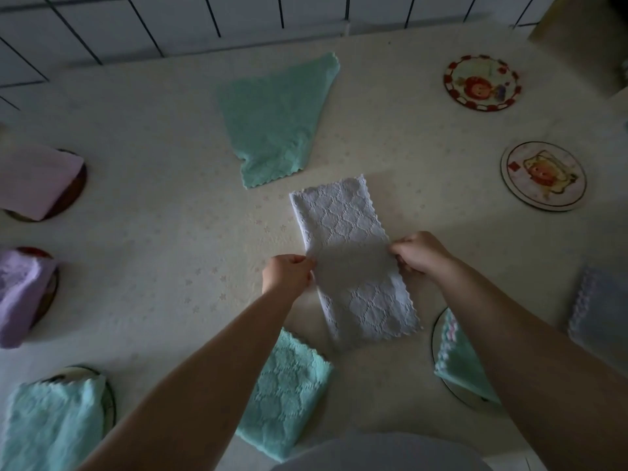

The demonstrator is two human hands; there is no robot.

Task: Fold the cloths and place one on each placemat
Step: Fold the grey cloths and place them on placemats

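On cream star-patterned tablecloth point(153, 232): long white waffle-textured cloth strip point(350, 253), scalloped edges; left hand point(289, 274) pinches left edge, right hand point(419, 253) pinches right edge.

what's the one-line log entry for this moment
step: folding white cloth | left hand: pinching its left edge | right hand: pinching its right edge | bare placemats: two, far right

1 head-worn wide-angle view looks steeply down, close over the table point(153, 232), facing the tiled wall point(170, 25).

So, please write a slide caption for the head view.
Both hands, left and right, pinch the white cloth.
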